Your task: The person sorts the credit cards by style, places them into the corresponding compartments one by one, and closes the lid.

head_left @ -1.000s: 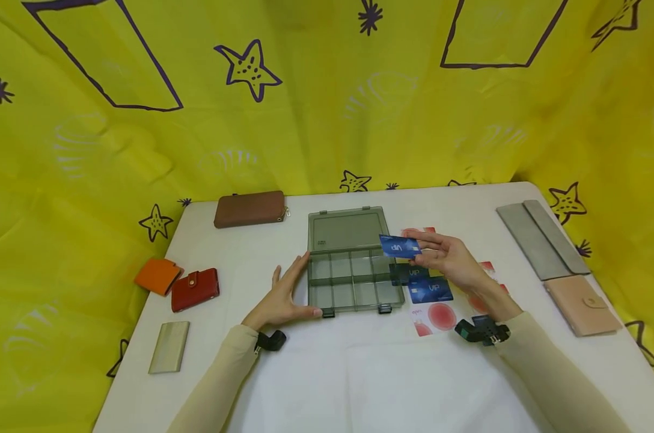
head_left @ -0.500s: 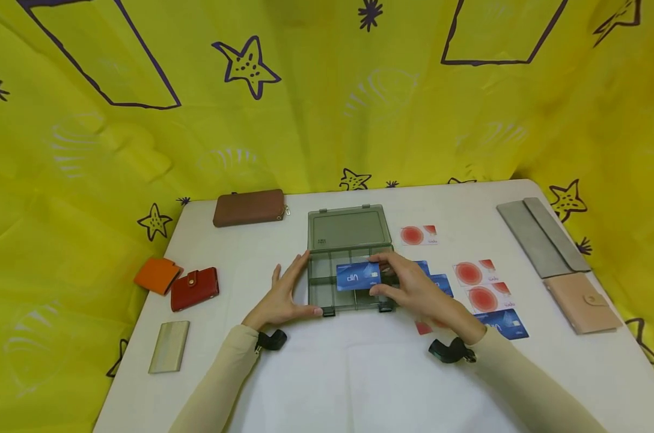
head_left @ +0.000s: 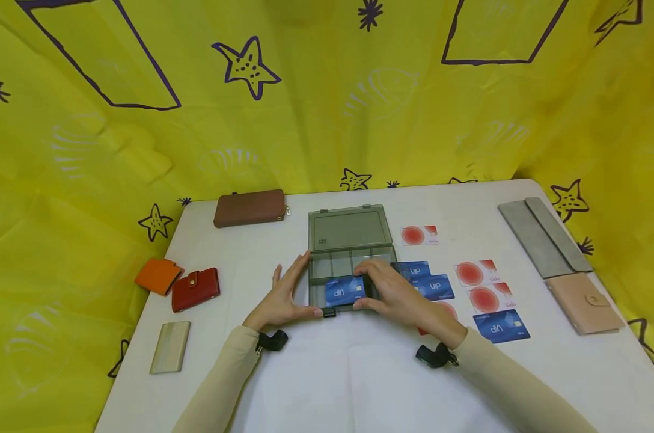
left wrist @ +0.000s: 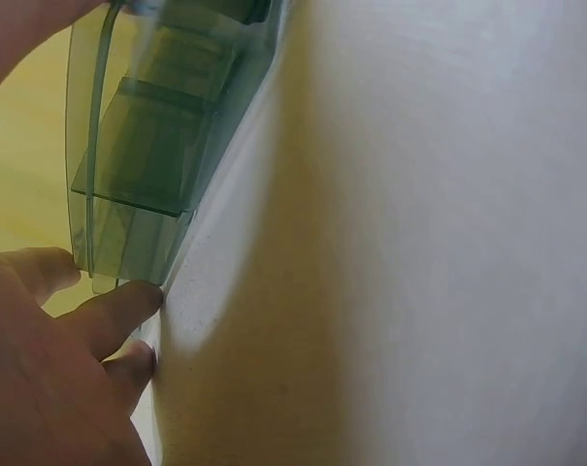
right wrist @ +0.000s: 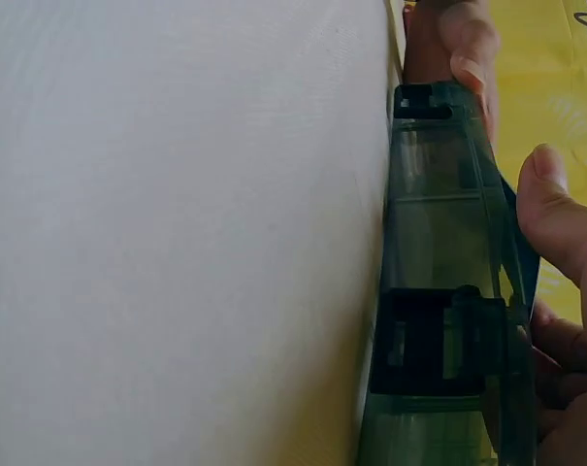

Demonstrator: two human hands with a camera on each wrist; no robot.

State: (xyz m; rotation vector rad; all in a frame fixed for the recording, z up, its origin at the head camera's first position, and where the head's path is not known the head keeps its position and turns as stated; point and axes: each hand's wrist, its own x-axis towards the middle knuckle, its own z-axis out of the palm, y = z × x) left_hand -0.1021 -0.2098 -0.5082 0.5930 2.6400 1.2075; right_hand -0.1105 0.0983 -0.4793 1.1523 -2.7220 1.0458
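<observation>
A greenish see-through compartment box [head_left: 320,264] lies with its lid [head_left: 350,230] folded back away from me. My left hand [head_left: 281,300] rests against its left side with fingers stretched out, the thumb by the front left clasp; in the left wrist view, fingertips [left wrist: 128,301] touch the box wall [left wrist: 143,146]. Between thumb and fingers my right hand [head_left: 397,297] pinches a blue VIP card [head_left: 344,291] by its right end, over the front compartments. From the right wrist view, the card [right wrist: 526,262] slants at the box's top edge. The right hand hides the box's front right part.
Right of the box lie blue VIP cards [head_left: 436,287] and white cards with red circles [head_left: 420,235]. Farther right are a grey flap wallet [head_left: 543,234] and a beige wallet [head_left: 582,304]. Brown [head_left: 249,208], orange [head_left: 158,275], red [head_left: 195,290] and pale gold [head_left: 169,347] cases lie leftward.
My right hand has carried the blue VIP card from right of the box leftward, then down to the front compartments. The left hand stays at the box's side.
</observation>
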